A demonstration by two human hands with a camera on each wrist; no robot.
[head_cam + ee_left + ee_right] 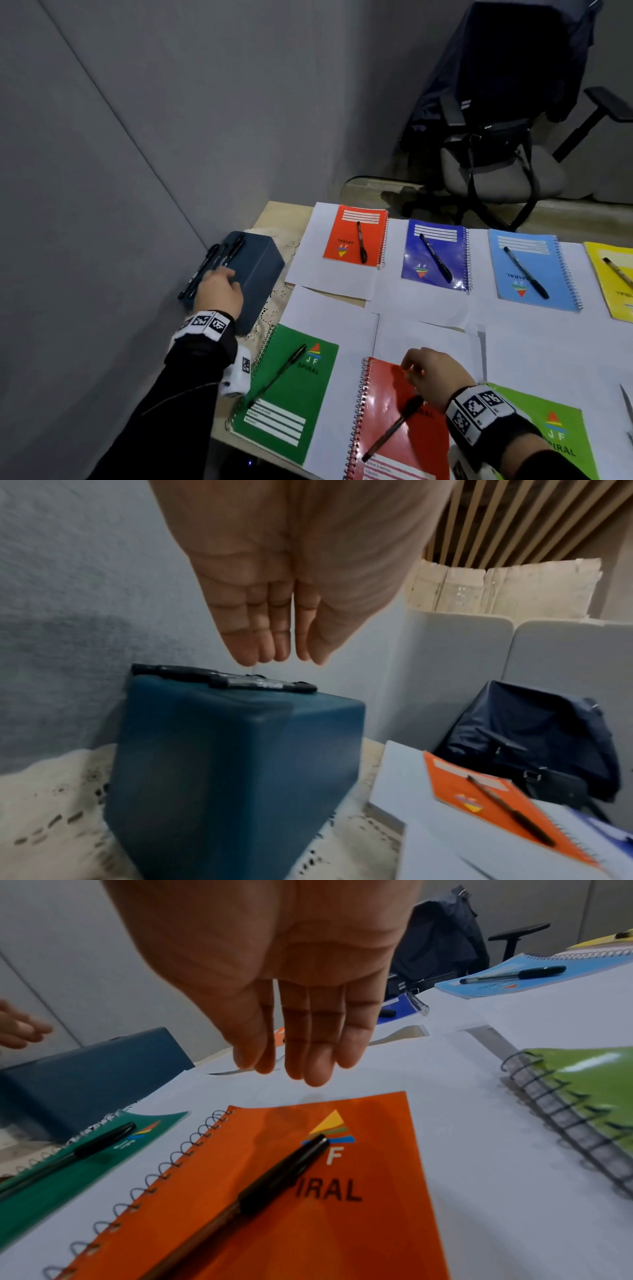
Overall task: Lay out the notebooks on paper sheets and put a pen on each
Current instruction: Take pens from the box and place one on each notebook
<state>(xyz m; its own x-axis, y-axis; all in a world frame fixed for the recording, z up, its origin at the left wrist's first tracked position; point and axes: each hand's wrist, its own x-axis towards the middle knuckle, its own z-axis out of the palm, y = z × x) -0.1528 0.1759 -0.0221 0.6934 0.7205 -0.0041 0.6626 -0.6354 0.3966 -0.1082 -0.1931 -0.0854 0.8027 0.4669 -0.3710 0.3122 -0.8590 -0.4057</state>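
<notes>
Several spiral notebooks lie on white paper sheets, most with a black pen on top. My right hand hovers open above the near red notebook, whose pen lies free on the cover. The green notebook to its left carries a pen. My left hand reaches with straight fingers just above spare black pens lying on a dark blue box. The lime notebook at my right wrist shows no pen.
In the far row lie red, dark blue, light blue and yellow notebooks, each with a pen. A grey partition wall stands close on the left. An office chair with a dark jacket stands beyond the table.
</notes>
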